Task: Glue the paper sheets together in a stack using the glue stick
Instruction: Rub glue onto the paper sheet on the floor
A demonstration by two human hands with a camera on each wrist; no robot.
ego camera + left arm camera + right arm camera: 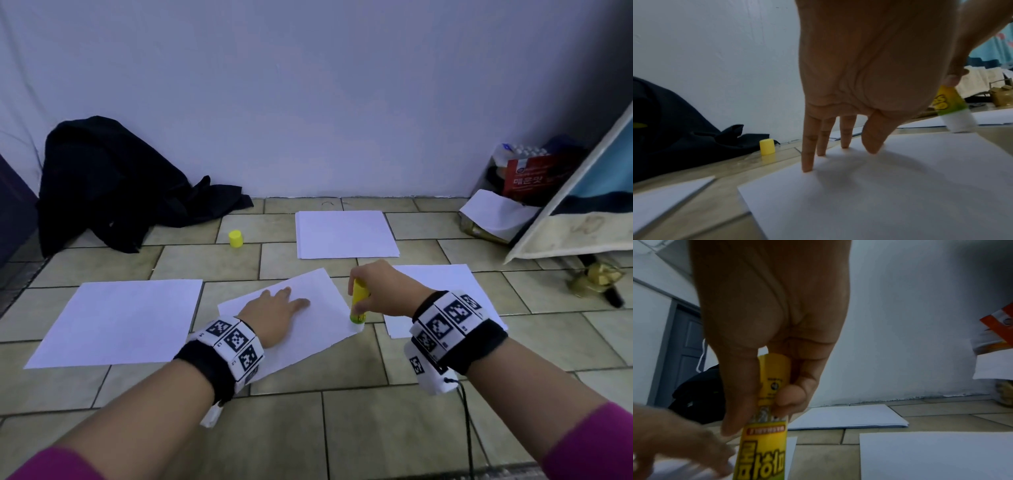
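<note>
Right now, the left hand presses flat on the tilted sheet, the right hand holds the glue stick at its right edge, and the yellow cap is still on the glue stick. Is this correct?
Not quite: the yellow cap is off, standing on the floor tiles near the black cloth, as the head view shows. The rest holds: the left hand presses the tilted sheet, and the right hand holds the glue stick at its right edge.

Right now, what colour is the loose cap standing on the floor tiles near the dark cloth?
Yellow. The cap shows best in the left wrist view.
</note>
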